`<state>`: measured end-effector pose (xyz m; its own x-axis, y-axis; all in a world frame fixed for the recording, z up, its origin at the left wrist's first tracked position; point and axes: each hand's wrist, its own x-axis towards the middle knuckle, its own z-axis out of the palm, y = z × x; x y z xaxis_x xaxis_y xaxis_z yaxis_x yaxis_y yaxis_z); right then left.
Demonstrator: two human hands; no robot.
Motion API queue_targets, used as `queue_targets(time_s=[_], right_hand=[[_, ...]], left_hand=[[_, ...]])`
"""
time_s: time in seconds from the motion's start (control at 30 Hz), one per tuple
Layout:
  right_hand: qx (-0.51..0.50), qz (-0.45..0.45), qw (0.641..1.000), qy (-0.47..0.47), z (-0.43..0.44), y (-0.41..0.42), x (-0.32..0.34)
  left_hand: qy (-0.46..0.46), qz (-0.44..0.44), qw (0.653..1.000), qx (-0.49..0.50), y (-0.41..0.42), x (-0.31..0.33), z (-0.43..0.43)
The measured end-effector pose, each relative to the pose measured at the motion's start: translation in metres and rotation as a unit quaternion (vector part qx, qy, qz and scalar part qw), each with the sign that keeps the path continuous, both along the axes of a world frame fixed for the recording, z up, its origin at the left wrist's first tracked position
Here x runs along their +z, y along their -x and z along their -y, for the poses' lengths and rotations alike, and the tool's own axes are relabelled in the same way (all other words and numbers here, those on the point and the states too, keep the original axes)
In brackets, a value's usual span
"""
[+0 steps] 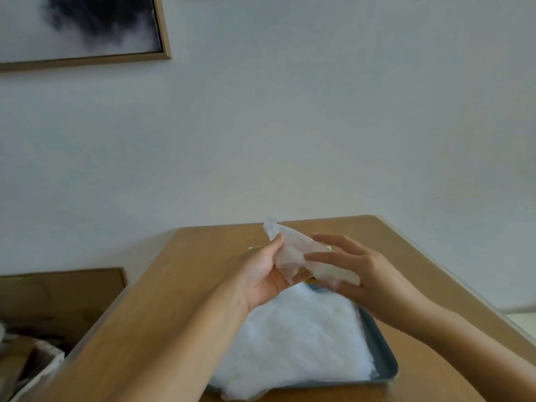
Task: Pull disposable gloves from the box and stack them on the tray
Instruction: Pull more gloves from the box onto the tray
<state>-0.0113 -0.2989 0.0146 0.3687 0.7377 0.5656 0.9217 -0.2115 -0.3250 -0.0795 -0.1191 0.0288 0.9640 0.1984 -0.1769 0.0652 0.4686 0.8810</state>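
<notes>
Hands share one glove (293,250): your left hand (261,274) pinches its top, your right hand (368,274) its lower end, likely spreading it flat to stack neatly on the pile (304,338) in the tray (383,361).

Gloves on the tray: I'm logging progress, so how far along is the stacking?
Done: a thick white pile of gloves covers most of the grey tray. In hand: one glove is held above the pile, pinched by the left hand with the right hand holding its other end. Left: laying this glove on the pile; how many more remain cannot be told.
</notes>
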Motion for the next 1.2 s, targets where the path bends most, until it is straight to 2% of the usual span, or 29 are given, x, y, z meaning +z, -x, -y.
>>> queue_targets(time_s=[0.07,0.13,0.23,0.27,0.33,0.4,0.43,0.53,0.6,0.67,0.73,0.8,0.83,0.9,1.0,1.1,1.2], right_hand=[[-0.009,-0.048,0.997,-0.057,-0.002,0.002,0.002],[-0.014,-0.156,0.983,-0.098,-0.003,0.005,0.005],[0.015,-0.386,0.902,-0.194,-0.007,0.007,0.014],[0.012,-0.417,0.883,-0.216,-0.007,0.005,0.017],[-0.007,-0.419,0.879,-0.229,-0.009,0.001,0.024],[-0.027,-0.380,0.905,-0.190,-0.010,0.000,0.035],[-0.031,-0.349,0.925,-0.149,-0.010,0.002,0.042],[-0.005,-0.220,0.975,0.035,-0.011,0.014,0.069],[0.024,-0.162,0.979,0.117,-0.014,0.023,0.081],[0.038,-0.138,0.978,0.150,-0.019,0.030,0.089],[0.040,-0.115,0.981,0.149,-0.023,0.036,0.094],[0.042,-0.083,0.987,0.131,-0.022,0.039,0.097],[0.039,-0.074,0.989,0.121,-0.021,0.040,0.098],[0.023,-0.073,0.991,0.108,-0.018,0.039,0.098],[-0.002,-0.100,0.992,0.081,-0.016,0.038,0.096],[-0.016,-0.184,0.982,0.030,-0.013,0.033,0.092],[-0.030,-0.275,0.961,-0.014,-0.014,0.029,0.079]], left_hand=[[-0.029,-0.006,1.000,0.006,0.006,-0.002,-0.001],[-0.067,-0.002,0.997,0.023,0.012,-0.008,-0.005],[-0.135,-0.002,0.990,0.033,0.024,-0.019,-0.016],[-0.157,-0.012,0.987,0.033,0.029,-0.022,-0.021],[-0.229,-0.060,0.971,0.025,0.040,-0.026,-0.032],[-0.308,-0.097,0.946,0.010,0.048,-0.022,-0.041],[-0.342,-0.086,0.936,0.005,0.051,-0.020,-0.045],[-0.392,0.020,0.920,-0.003,0.054,-0.002,-0.048],[-0.396,0.094,0.912,-0.039,0.053,0.015,-0.042],[-0.369,0.145,0.916,-0.069,0.051,0.033,-0.031],[-0.354,0.165,0.915,-0.102,0.049,0.044,-0.023],[-0.414,0.179,0.881,-0.145,0.050,0.049,-0.011],[-0.436,0.170,0.870,-0.157,0.049,0.049,-0.007],[-0.441,0.129,0.873,-0.161,0.049,0.047,-0.003],[-0.478,0.076,0.861,-0.159,0.049,0.035,-0.007],[-0.441,0.051,0.883,-0.155,0.053,0.026,-0.026],[-0.345,0.035,0.923,-0.166,0.059,0.021,-0.050]])
